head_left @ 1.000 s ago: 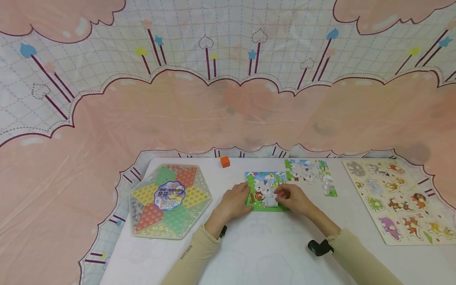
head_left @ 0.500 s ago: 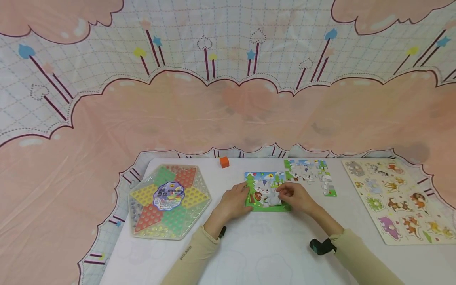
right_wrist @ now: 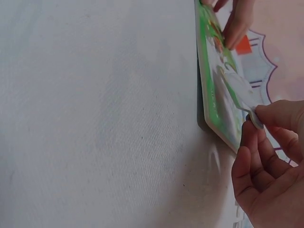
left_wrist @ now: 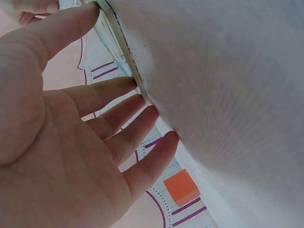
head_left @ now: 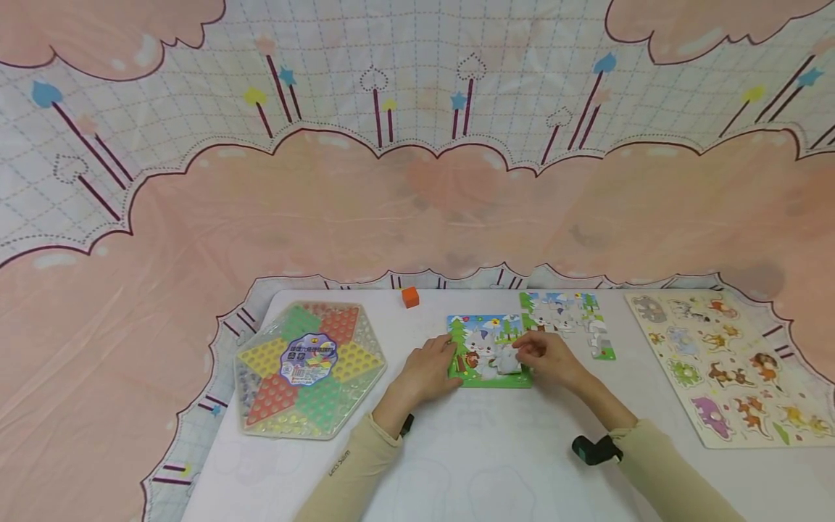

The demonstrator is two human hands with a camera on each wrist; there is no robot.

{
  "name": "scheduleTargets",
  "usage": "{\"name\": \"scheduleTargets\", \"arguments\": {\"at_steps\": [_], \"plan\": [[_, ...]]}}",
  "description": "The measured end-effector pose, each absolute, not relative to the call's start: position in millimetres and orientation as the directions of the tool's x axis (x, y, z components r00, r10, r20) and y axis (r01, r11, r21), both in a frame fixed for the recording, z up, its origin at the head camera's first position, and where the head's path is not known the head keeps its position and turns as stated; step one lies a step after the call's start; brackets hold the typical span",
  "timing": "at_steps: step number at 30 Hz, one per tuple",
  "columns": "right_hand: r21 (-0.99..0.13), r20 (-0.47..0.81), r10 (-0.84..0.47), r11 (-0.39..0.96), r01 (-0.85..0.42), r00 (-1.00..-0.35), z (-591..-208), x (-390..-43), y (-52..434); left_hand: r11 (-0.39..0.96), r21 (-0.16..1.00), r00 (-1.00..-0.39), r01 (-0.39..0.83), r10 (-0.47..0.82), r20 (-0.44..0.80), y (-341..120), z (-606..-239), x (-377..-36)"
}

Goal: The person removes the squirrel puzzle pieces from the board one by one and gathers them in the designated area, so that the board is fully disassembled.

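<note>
Seen from the right wrist, the white cloth-covered table (right_wrist: 95, 118) fills most of the frame. On its right part lies a flat rectangular green picture-puzzle board (right_wrist: 216, 97), seen almost edge-on, its printed face showing green, white and a touch of orange. At the lower right the right hand (right_wrist: 268, 171) pinches a thin pale grey puzzle piece (right_wrist: 244, 99) between thumb and fingertips, the piece tilted up over the board's near edge. At the top the left hand (right_wrist: 237, 19) rests fingertips on the board's far end. Beyond it sits a small orange block (right_wrist: 243, 44), near a pink-and-white patterned cloth (right_wrist: 280, 57).
</note>
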State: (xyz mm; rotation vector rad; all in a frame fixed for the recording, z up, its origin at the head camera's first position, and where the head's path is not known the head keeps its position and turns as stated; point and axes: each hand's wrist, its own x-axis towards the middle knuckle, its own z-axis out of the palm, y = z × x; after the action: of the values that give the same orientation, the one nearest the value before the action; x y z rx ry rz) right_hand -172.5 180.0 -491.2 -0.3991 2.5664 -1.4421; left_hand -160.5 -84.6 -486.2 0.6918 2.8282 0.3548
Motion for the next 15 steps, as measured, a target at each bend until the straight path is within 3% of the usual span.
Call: {"name": "scheduleTargets", "arguments": {"at_steps": [15], "plan": [[-0.885, -0.053, -0.299, 0.455, -0.094, -0.953, -479.7, -169.9, 186.9, 0.855, 0.276, -0.867, 0.438, 0.483, -0.120, -85.7, -486.5, -160.2]]}}
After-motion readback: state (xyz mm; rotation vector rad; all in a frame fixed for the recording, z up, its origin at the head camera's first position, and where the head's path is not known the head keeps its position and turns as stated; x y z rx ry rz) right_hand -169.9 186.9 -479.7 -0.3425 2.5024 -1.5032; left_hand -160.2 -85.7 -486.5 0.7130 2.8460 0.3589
